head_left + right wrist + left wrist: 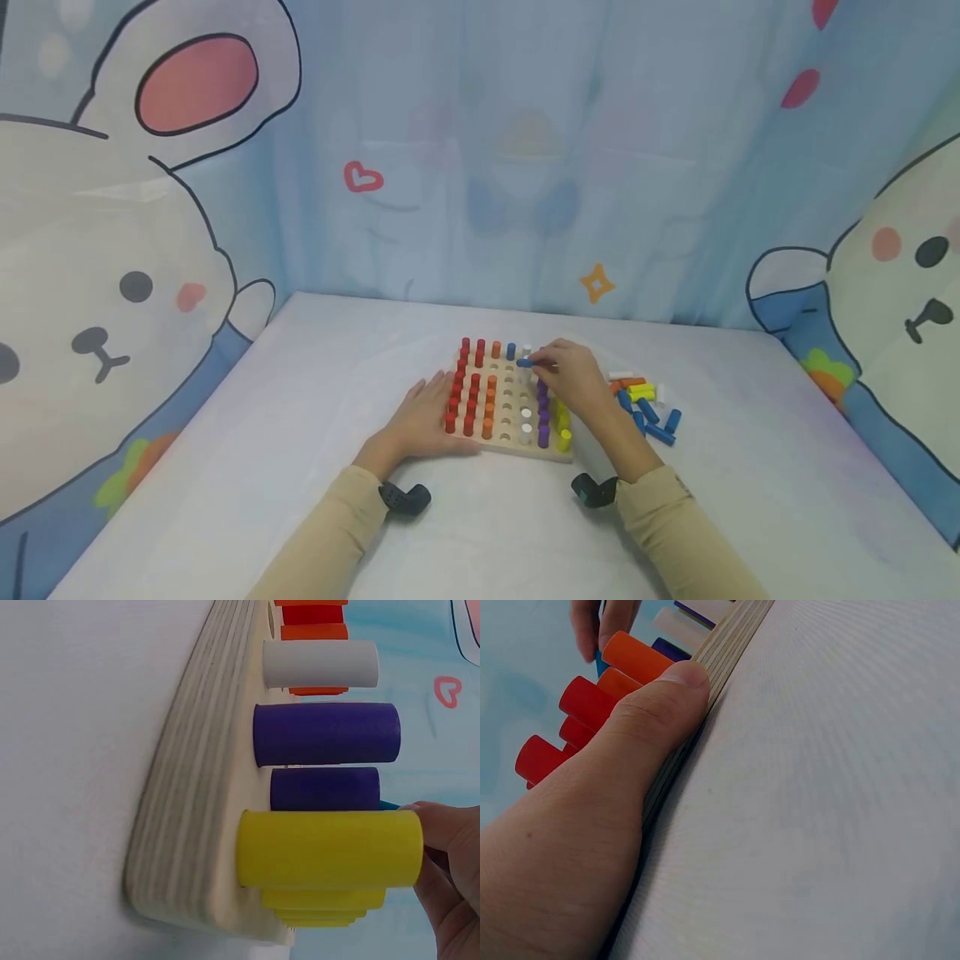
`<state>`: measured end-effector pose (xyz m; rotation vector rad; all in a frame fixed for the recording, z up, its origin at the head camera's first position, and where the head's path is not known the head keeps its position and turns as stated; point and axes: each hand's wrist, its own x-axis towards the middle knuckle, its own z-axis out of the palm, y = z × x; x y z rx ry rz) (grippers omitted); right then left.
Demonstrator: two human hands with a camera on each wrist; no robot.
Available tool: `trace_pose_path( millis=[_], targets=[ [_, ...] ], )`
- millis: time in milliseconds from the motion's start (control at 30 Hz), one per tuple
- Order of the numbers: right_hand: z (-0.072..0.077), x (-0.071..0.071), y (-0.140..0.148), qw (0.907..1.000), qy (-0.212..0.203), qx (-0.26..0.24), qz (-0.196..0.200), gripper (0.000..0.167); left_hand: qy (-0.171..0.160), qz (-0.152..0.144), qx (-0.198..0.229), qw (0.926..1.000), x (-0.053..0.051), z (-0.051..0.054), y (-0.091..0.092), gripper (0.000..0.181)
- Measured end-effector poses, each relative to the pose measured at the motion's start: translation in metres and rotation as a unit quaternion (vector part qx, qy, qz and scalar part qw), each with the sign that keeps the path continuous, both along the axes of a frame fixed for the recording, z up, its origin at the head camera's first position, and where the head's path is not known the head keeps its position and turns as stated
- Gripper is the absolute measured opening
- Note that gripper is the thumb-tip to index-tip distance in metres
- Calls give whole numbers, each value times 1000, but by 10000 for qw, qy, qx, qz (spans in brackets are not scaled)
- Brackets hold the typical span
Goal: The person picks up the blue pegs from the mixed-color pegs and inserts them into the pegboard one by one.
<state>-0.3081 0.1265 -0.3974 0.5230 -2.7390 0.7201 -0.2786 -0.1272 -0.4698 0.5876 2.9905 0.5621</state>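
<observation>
A wooden peg board (pixel 517 451) holds upright red, orange, white, purple and yellow pegs in columns, with one blue peg (pixel 511 352) standing in the back row. Between the thumb and fingers of my right hand (pixel 576 379) is another blue peg (pixel 525 363), lying roughly level above the back part of the board. My left hand (pixel 429 421) rests against the board's left side, its thumb along the front edge; the left wrist view shows that thumb (pixel 660 697) pressing the edge. In the right wrist view, yellow pegs (pixel 330 849) partly hide the right fingers (pixel 442 862).
Loose blue pegs (pixel 660 434), yellow pegs (pixel 641 392), orange and white ones lie on the white table (pixel 337 358) right of the board, beside the right forearm. A printed curtain (pixel 450 233) hangs behind the table.
</observation>
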Motion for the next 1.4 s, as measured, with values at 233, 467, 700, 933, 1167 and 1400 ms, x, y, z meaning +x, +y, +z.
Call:
trace_pose_path(
  millis=[233,467,700,933,1167,1400],
  targets=[
    [-1,-8,-2,9994,-192,303,21,18,11,3,3,10000,0,-2,1,123],
    [-3,-14,-3,9991,-276,292,103,18,0,19,64,10000,-1,-5,1,123],
    [-2,-17,-8,9982,-280,511,162,18,15,22,95,10000,-1,-6,1,123],
    [-1,-23,-14,9965,-101,759,329,15,2,38,89,10000,1,-4,2,124],
    [2,-25,-20,9939,84,974,512,12,-1,33,103,9999,1,-1,1,124],
    [5,-24,-27,9885,296,1297,721,12,56,22,104,9999,0,0,1,124]
  ],
)
